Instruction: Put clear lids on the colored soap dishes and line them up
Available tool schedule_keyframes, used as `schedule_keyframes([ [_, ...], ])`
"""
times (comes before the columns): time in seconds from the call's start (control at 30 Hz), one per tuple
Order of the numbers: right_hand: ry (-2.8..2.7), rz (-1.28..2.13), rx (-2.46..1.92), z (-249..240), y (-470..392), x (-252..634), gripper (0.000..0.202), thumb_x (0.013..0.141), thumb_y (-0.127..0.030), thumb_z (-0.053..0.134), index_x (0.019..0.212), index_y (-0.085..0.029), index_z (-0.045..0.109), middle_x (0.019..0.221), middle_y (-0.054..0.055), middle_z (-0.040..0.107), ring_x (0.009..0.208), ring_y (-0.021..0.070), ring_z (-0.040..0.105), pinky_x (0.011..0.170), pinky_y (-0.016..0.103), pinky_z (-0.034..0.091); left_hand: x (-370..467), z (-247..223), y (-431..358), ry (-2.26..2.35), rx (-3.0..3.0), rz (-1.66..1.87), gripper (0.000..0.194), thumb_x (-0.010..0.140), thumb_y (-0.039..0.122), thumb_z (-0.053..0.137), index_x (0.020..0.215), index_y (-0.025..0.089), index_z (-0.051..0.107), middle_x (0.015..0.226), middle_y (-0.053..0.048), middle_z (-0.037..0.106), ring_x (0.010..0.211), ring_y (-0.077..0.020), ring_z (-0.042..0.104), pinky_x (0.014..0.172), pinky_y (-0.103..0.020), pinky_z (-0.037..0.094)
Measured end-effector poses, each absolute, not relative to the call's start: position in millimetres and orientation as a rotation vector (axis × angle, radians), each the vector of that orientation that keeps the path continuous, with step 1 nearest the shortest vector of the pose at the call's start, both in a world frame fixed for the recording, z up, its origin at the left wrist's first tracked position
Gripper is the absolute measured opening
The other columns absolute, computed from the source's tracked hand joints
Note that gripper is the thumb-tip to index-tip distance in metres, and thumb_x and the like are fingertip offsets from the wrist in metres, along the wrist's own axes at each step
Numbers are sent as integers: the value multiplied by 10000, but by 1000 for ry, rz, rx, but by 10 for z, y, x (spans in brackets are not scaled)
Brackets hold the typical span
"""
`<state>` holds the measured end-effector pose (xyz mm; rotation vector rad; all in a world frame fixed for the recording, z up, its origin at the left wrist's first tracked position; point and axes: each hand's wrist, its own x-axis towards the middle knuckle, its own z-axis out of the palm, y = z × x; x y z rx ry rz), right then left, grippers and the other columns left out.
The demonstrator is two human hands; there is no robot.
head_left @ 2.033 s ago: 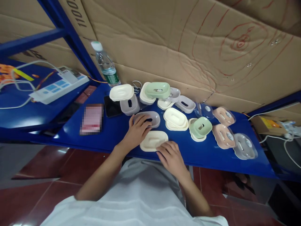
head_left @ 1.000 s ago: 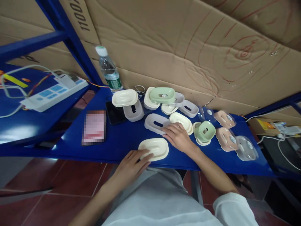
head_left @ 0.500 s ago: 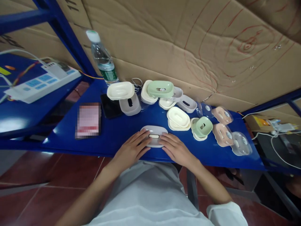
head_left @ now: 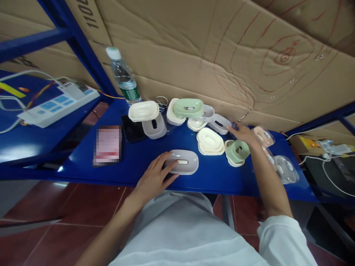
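Near the front edge of the blue table lies a grey oval soap dish (head_left: 191, 157) with a pale bar in its central slot. My left hand (head_left: 155, 173) grips its left end, fingers over the rim and thumb along the front side. Farther back, my right hand (head_left: 244, 133) is stretched out with its fingers apart. Its fingertips are beside another grey soap dish (head_left: 217, 127) and over a clear plastic cover (head_left: 235, 125); I cannot tell whether they touch. Below that hand, a green soap dish (head_left: 239, 150) rests on a cream tray (head_left: 230, 147).
Stacked cream trays (head_left: 210, 140) and a green dish (head_left: 188, 107) stand toward the back. Pink dishes (head_left: 262, 136) and a clear-covered grey one (head_left: 285, 170) lie right. A water bottle (head_left: 126, 79), black phone (head_left: 131, 129), pixelated card (head_left: 108, 146) and power strip (head_left: 55, 105) are left.
My right hand has left the front grey soap dish and moved back and right to the other dishes. My left hand stays on the dish. The view has shifted slightly.
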<state>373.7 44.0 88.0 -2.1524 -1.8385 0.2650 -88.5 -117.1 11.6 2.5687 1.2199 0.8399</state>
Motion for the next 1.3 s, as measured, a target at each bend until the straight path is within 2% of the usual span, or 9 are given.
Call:
schedule_keyframes([
  [0.17, -1736, 330, -1969, 669, 325, 3612, 710, 960, -735, 603, 1432, -210, 677, 1307, 148, 781, 1200, 309, 743, 1068, 492, 585, -818, 166, -1139, 1151, 2596, 768, 448, 1099, 388, 612, 1528, 261, 591, 1682, -150, 480, 1556, -374, 475, 1231, -590, 505],
  [0.33, -1653, 442, -1747, 556, 268, 3541, 714, 801, -712, 801, 1346, -261, 710, 1371, 117, 726, 1267, 310, 667, 1159, 554, 515, -631, 260, -1026, 995, 2640, 612, 456, 1112, 400, 589, 1550, 276, 566, 1716, -116, 465, 1580, -369, 442, 1224, -592, 479],
  [0.5, -1533, 483, -1697, 538, 379, 3533, 778, 732, -774, 810, 1285, -239, 697, 1367, 139, 710, 1208, 305, 703, 1068, 537, 584, -587, 265, -1004, 1007, 2638, 588, 452, 1127, 406, 558, 1560, 277, 545, 1751, -112, 414, 1529, -361, 503, 1217, -581, 477],
  [0.6, -1458, 436, -1663, 624, 350, 3488, 786, 787, -766, 777, 1351, -228, 667, 1434, 158, 686, 1281, 319, 686, 1084, 543, 580, -613, 245, -1025, 1030, 2604, 642, 445, 1130, 422, 549, 1550, 273, 557, 1757, -138, 387, 1519, -351, 521, 1213, -556, 488],
  [0.7, -1474, 296, -1562, 764, 108, 3339, 667, 879, -674, 765, 1373, -234, 687, 1438, 144, 702, 1327, 316, 675, 1130, 554, 561, -625, 233, -1038, 1057, 2573, 692, 473, 1131, 440, 545, 1567, 257, 540, 1764, -181, 360, 1543, -355, 509, 1198, -533, 506],
  [0.9, -1797, 107, -1449, 851, -899, 2731, 432, 1014, -468, 705, 1428, -341, 704, 1496, 91, 688, 1426, 330, 637, 1230, 613, 509, -620, 249, -1028, 1068, 2479, 712, 695, 1116, 455, 575, 1724, 272, 293, 1754, -195, 397, 1588, -351, 472, 1226, -537, 482],
  [1.07, -2095, 204, -1132, 502, -1440, 2379, 566, 984, -306, 779, 1520, -404, 626, 1435, 74, 717, 1352, 320, 689, 1190, 594, 569, -626, 245, -1013, 1024, 2431, 731, 775, 1098, 441, 619, 1746, 277, 226, 1708, -179, 480, 1553, -332, 520, 1245, -534, 463],
  [1.2, -2199, 273, -1101, 342, -1487, 2335, 574, 1018, -274, 743, 1556, -394, 585, 1482, 57, 700, 1421, 303, 649, 1289, 624, 472, -646, 236, -1015, 1016, 2438, 722, 765, 1098, 455, 615, 1746, 290, 242, 1710, -177, 473, 1537, -340, 530, 1245, -543, 462],
  [1.3, -2216, 277, -1124, 349, -1455, 2330, 520, 1033, -257, 712, 1530, -371, 610, 1560, 57, 654, 1541, 317, 538, 1329, 662, 394, -667, 232, -1018, 1006, 2414, 732, 766, 1092, 489, 615, 1743, 306, 255, 1705, -172, 470, 1548, -346, 511, 1254, -549, 460],
])
